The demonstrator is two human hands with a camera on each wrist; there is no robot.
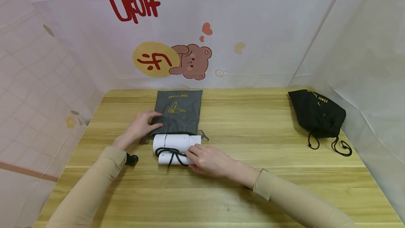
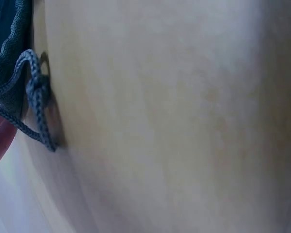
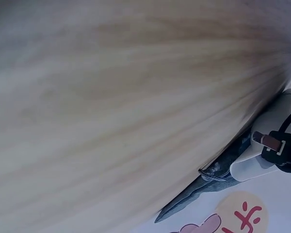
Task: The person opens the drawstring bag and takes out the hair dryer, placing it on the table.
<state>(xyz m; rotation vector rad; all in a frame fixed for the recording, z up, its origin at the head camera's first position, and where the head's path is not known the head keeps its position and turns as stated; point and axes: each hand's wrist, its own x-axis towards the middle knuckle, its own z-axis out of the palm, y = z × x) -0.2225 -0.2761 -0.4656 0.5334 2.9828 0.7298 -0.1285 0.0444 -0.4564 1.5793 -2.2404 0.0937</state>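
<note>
A white hair dryer [image 1: 177,140], folded and wrapped with its black cord [image 1: 168,150], lies on the table just in front of a grey drawstring bag [image 1: 181,115] printed "Hair Dryer". My right hand [image 1: 210,161] grips the dryer's right end, fingers curled over the folded part. In the right wrist view, the black plug [image 3: 281,148] stands out beside the white dryer body [image 3: 254,162]; most of that hand is out of frame. My left hand [image 1: 140,126] rests at the bag's left edge, thumb and forefinger apart. A knotted drawstring [image 2: 38,92] shows in the left wrist view.
A black drawstring bag [image 1: 319,113] with the same print lies at the far right, its cords loose. The wooden table [image 1: 240,122] is bounded by a white printed backdrop [image 1: 259,45] at the back and sides.
</note>
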